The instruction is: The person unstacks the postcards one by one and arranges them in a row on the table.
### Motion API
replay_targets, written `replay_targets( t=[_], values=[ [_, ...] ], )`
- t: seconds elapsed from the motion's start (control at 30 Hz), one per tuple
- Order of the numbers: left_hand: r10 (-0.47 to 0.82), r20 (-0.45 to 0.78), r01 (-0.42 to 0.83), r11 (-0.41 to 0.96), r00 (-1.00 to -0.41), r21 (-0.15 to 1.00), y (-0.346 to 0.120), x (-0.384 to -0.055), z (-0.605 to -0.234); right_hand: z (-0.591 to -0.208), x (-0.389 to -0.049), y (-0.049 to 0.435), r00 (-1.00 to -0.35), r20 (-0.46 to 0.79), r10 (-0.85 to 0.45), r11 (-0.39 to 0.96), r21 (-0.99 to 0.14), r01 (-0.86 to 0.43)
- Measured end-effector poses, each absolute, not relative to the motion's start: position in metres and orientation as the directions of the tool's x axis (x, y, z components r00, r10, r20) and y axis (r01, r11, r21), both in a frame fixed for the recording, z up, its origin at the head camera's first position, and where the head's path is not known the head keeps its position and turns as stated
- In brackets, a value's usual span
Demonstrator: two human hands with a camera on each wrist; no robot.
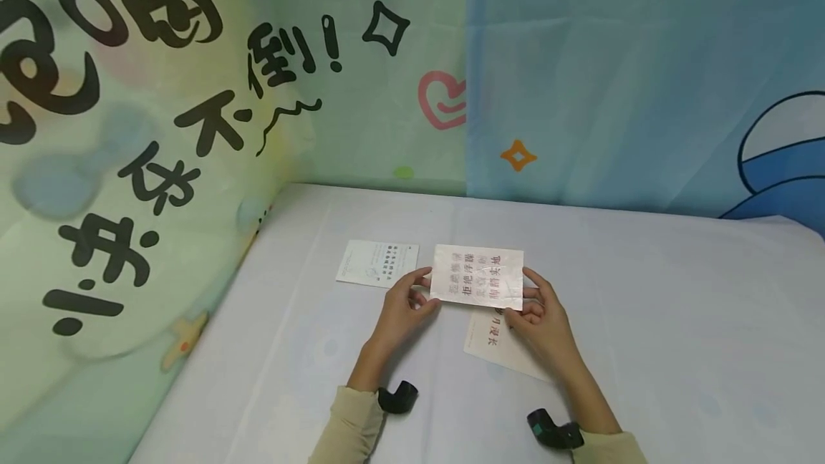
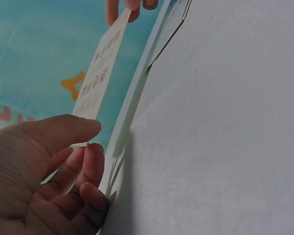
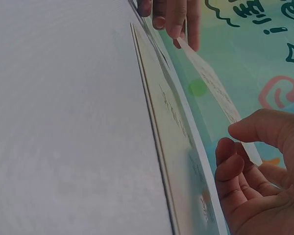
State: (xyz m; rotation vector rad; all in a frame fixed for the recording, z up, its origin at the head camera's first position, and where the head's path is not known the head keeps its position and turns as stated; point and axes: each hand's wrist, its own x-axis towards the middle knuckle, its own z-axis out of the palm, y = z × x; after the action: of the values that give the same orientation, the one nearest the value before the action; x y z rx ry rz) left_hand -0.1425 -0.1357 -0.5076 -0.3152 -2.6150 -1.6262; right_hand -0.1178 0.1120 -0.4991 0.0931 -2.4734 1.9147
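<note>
Both hands hold a pale pink card [image 1: 477, 278] printed with columns of dark red characters, raised above the table. My left hand [image 1: 401, 315] pinches its left edge between thumb and fingers, and my right hand [image 1: 551, 331] pinches the right edge the same way. In the left wrist view the card [image 2: 99, 78] stands tilted, the left thumb [image 2: 81, 128] at its near end. A cream card [image 1: 493, 349] with red characters lies beneath, partly hidden by the held card and right hand. To the left, a white card [image 1: 357, 263] with dark printed characters lies flat.
A white cloth covers the table [image 1: 677, 335]. Behind stands a blue fabric backdrop [image 1: 612, 77], and a pale green and yellow one [image 1: 213, 235] with black characters runs along the left side. Each wrist wears a black camera [image 1: 398, 398].
</note>
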Motion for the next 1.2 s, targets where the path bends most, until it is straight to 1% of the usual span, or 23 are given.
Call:
replay_targets(
  t=[0.13,0.37,0.53,0.73,0.9,1.2],
  values=[
    [0.125,0.140,0.180,0.421,-0.982,0.889,-0.138,-0.144,-0.507,-0.499,-0.122,0.108,-0.999,0.020,-0.040,0.254,-0.967,-0.029],
    [0.105,0.135,0.167,0.408,-0.985,0.898,-0.141,-0.144,-0.507,-0.499,-0.125,0.103,-0.999,0.011,-0.041,0.252,-0.967,-0.021],
    [0.086,0.127,0.151,0.423,-0.988,0.893,-0.145,-0.145,-0.508,-0.497,-0.129,0.100,-0.998,-0.009,-0.058,0.244,-0.970,-0.006],
    [0.062,0.084,0.103,0.457,-0.995,0.884,-0.147,-0.145,-0.506,-0.497,-0.133,0.097,-0.997,-0.040,-0.061,0.290,-0.957,0.021],
    [0.030,0.044,0.053,0.455,-0.999,0.889,-0.147,-0.145,-0.504,-0.497,-0.138,0.094,-0.996,-0.056,-0.068,0.328,-0.944,0.030],
    [-0.024,0.055,0.037,0.470,-0.998,0.882,-0.148,-0.147,-0.507,-0.496,-0.147,0.091,-0.990,-0.100,-0.094,0.401,-0.915,0.054]
  ],
)
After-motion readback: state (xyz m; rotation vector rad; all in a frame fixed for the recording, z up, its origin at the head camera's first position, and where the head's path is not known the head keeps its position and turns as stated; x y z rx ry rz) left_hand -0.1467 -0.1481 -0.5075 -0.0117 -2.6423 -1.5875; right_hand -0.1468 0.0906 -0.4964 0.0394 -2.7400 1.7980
